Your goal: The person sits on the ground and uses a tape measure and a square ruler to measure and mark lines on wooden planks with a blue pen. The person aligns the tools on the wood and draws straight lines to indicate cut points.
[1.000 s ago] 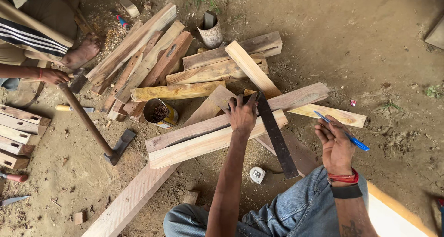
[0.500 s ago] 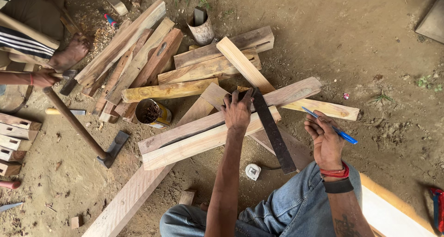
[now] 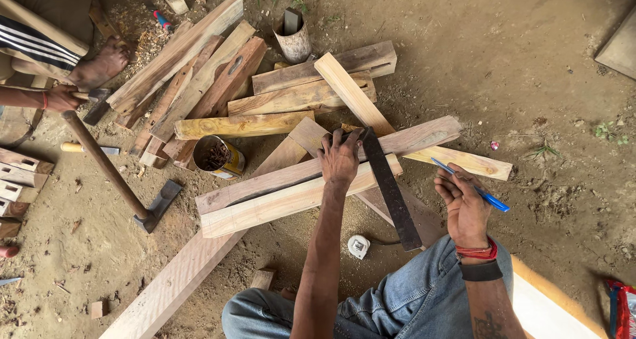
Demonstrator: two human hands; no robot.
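1. Left hand (image 3: 341,159) hasn't moved: fingers flat, pinning the dark square (image 3: 391,187) on the two planks (image 3: 291,190).
2. Right hand (image 3: 464,203), at 3 o'clock of the square, pinches the blue pen (image 3: 474,188), still lifted off the wood; no line being drawn.

Left hand: your left hand (image 3: 340,159) lies palm-down, fingers spread, pressing the dark square (image 3: 391,190).
Right hand: your right hand (image 3: 464,203), right of that square, pinches a blue pen (image 3: 472,185).
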